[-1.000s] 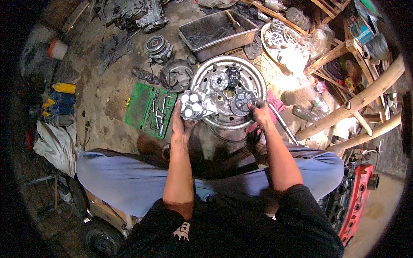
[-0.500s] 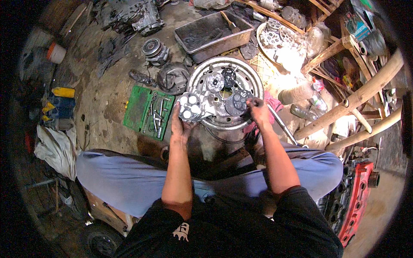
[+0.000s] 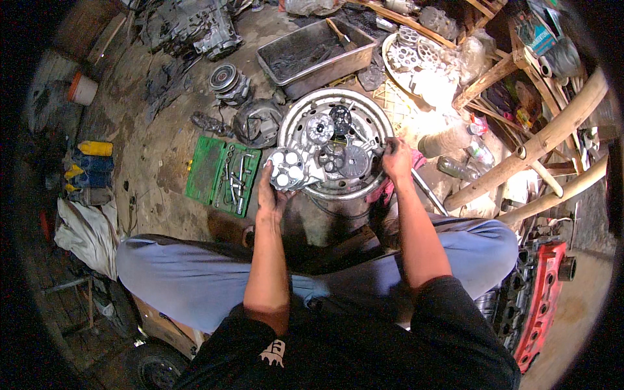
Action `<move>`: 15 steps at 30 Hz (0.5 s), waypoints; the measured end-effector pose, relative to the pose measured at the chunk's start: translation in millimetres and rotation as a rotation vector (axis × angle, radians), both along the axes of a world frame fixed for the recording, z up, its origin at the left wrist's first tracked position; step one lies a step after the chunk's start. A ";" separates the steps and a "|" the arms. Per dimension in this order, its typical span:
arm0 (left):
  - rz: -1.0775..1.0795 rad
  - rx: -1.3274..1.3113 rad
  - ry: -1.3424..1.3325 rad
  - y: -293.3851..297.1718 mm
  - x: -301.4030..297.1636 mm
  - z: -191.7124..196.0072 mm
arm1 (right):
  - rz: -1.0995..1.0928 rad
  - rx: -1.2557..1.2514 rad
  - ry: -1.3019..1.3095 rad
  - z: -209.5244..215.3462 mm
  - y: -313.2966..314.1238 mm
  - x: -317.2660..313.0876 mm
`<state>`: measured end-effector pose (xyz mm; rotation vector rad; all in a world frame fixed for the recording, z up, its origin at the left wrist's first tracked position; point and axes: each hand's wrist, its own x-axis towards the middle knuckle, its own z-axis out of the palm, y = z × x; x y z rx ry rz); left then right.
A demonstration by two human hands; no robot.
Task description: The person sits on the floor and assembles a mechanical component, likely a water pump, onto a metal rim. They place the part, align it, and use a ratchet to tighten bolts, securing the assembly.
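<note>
My left hand (image 3: pixel 270 194) is closed round the side of a round metal piston block (image 3: pixel 287 169) with several bright piston faces. This block sits over the left rim of a silver wheel rim (image 3: pixel 292 110) on the floor. Above the right part of the wheel, my right hand (image 3: pixel 398 161) has its fingers curled together; whether anything small is in them I cannot make out. Just left of those fingers, a grey round plate with holes (image 3: pixel 356 161) lies on the wheel. Also on the wheel are a silver round part (image 3: pixel 320 129) and a black disc (image 3: pixel 340 119).
A green socket set case (image 3: pixel 205 174) lies open at the left. Beyond the wheel stand a pulley unit (image 3: pixel 227 83) and a grimy metal tray (image 3: pixel 305 81) with a brush (image 3: pixel 342 36). Bottles (image 3: pixel 450 166) and wooden poles (image 3: pixel 530 153) line the right side.
My right hand has moved right, off the grey round plate, which now lies on the wheel. The left hand keeps hold of the piston block. The whole view has shifted slightly.
</note>
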<state>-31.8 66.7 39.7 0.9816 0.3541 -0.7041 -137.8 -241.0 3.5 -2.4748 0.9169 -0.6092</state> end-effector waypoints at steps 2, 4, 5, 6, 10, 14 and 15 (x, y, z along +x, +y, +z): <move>-0.007 0.026 0.003 -4.4 -1.4 4.9 | 0.027 0.272 0.274 -6.2 -7.9 -6.2; -0.036 0.082 0.000 -8.1 -1.6 8.7 | 0.117 0.270 0.343 -40.7 -22.6 -10.5; 0.006 0.111 0.022 -5.1 -2.3 10.3 | 0.133 0.311 0.454 -23.0 -12.2 -2.7; -0.007 0.086 0.021 -2.6 -1.4 7.2 | 0.132 0.283 0.465 -23.1 -8.0 -1.5; -0.006 0.005 -0.004 4.0 0.5 -6.3 | 0.134 0.275 0.454 -25.2 -2.1 1.0; 0.053 0.018 -0.014 4.2 -2.7 -0.1 | 0.131 0.097 0.393 -25.0 -10.9 -3.0; 0.050 0.010 -0.024 6.4 -2.9 1.4 | 0.136 0.006 0.403 -19.4 -10.5 -4.7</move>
